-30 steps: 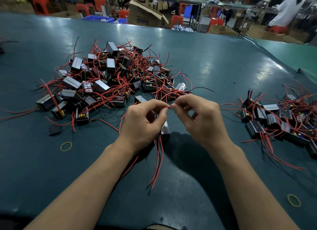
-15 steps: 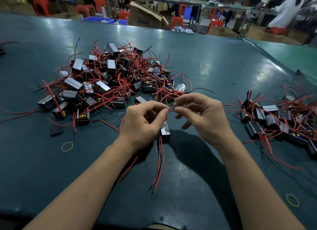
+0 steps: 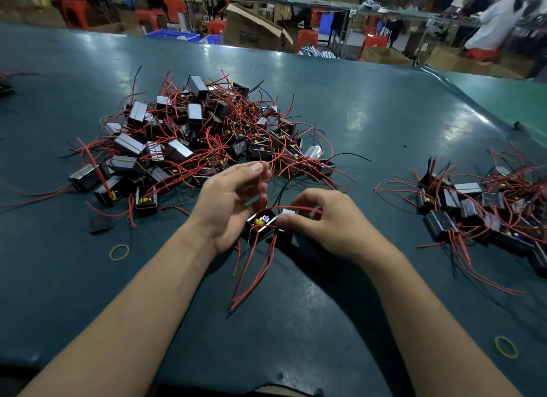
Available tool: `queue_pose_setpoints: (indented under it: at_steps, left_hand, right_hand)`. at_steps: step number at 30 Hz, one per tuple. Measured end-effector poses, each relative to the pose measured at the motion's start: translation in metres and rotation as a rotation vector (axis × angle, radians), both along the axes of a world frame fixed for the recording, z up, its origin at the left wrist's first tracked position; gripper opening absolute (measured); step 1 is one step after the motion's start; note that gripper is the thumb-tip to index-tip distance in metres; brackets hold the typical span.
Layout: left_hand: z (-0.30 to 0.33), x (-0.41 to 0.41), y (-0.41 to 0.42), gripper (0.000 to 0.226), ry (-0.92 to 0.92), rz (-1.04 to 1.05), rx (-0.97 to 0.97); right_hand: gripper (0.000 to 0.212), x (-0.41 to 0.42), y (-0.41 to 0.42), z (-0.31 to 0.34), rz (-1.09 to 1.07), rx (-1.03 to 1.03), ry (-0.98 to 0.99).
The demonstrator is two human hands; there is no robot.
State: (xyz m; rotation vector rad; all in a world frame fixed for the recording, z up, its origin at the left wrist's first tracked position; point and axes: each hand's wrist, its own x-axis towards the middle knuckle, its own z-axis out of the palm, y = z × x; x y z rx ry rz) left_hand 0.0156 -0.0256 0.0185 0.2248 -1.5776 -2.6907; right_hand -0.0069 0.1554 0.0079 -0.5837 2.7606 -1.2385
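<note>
The right hand (image 3: 328, 223) grips a pair of black boxes (image 3: 262, 226) on the table (image 3: 370, 124), with its thumb pressed on their top and its fingers curled over the far side. The boxes sit near the middle of the table, between the two hands and just in front of the big heap (image 3: 207, 136) of like boxes and wire. The left hand (image 3: 233, 207) is released, palm turned toward the boxes and fingers loosely spread. One red wire (image 3: 262, 186) rises past its fingertips, and whether they touch it cannot be told. More red leads (image 3: 251, 278) trail from the boxes toward the near edge of the table. A smaller heap (image 3: 479, 207) lies well apart to the right, with a bare strip of tabletop between it and the right hand. Bare surface also opens toward the near edge, under both forearms. A rubber band (image 3: 119, 252) lies left of the left wrist, and a second rubber band (image 3: 506, 347) lies near the front right corner. The far edge runs beyond the big heap, with a cardboard carton (image 3: 251, 32) behind it.
</note>
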Motion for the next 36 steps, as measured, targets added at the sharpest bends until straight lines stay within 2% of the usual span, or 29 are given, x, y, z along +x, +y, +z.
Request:
queue_pose_setpoints:
  at_steps: [5,7,10,13,19,22,24,27,30,33,36]
  left_hand:
    - [-0.002,-0.001,-0.003,0.013,-0.039,0.043,-0.037]
    - [-0.002,-0.002,-0.001,0.014,-0.041,0.037,-0.062]
    - [-0.001,-0.002,-0.001,0.013,-0.052,0.044,-0.043]
    - [0.000,-0.002,-0.001,0.013,-0.058,0.059,-0.033]
    - [-0.001,-0.003,-0.002,0.014,-0.056,0.063,-0.049]
    - [-0.001,-0.003,-0.002,0.014,-0.062,0.067,-0.045]
    - [-0.002,-0.003,-0.002,0.014,-0.062,0.070,-0.036]
    - [-0.002,-0.003,-0.002,0.014,-0.064,0.073,-0.022]
    - [-0.003,-0.004,-0.002,0.014,-0.046,0.072,-0.008]
    - [-0.004,-0.004,-0.001,0.014,0.040,0.084,-0.047]
    - [-0.007,-0.002,0.004,0.013,0.168,0.032,-0.136]
  right_hand:
    - [0.012,-0.001,0.005,0.004,0.000,-0.079,-0.165]
    - [0.015,0.000,0.005,0.006,0.006,-0.124,-0.140]
    - [0.025,0.002,0.006,0.014,0.010,-0.302,-0.063]
    - [0.028,0.003,0.008,0.019,0.062,-0.438,-0.121]
    - [0.034,0.008,-0.005,0.009,0.057,-0.013,0.065]
    - [0.018,0.011,-0.006,0.012,0.138,-0.088,0.209]
    - [0.017,0.016,-0.012,0.013,0.238,-0.096,0.276]
    - [0.027,0.023,-0.026,0.007,0.363,0.015,0.367]
    - [0.015,0.023,-0.032,0.004,0.360,-0.038,0.488]
    - [0.012,0.018,-0.025,0.008,0.277,-0.199,0.398]
    - [0.011,0.013,-0.014,0.014,0.170,-0.425,0.066]
